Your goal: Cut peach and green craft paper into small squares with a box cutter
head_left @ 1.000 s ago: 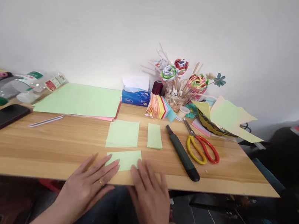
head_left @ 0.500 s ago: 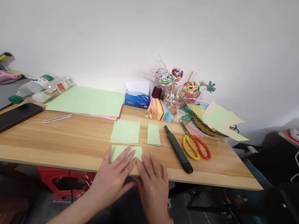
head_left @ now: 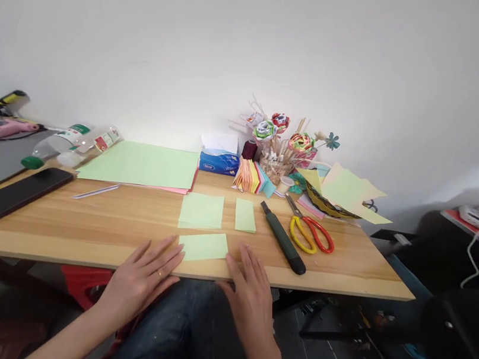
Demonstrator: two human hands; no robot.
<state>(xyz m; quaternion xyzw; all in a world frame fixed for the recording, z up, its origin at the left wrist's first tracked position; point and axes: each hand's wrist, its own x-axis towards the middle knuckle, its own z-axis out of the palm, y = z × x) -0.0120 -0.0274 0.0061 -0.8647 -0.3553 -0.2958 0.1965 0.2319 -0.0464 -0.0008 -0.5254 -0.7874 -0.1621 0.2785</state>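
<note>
A small light-green paper rectangle (head_left: 203,246) lies near the front edge of the wooden table (head_left: 80,222). My left hand (head_left: 141,279) rests flat just left of it, fingers spread, fingertips at its left edge. My right hand (head_left: 249,292) lies flat at the table edge just right of the paper, fingers stretched out. Neither hand holds anything. Behind the paper lie a larger green square (head_left: 201,210) and a narrow green strip (head_left: 245,215).
A dark utility knife (head_left: 282,246) and red-and-yellow scissors (head_left: 310,233) lie to the right. A stack of green sheets (head_left: 140,165), a tissue box (head_left: 219,161), paper flowers in a jar (head_left: 280,149), bottles (head_left: 69,142) and a black phone (head_left: 15,200) stand further back and left.
Both hands slid off the small green paper and apart, the left one leftward, the right one rightward; the paper now lies uncovered between them.
</note>
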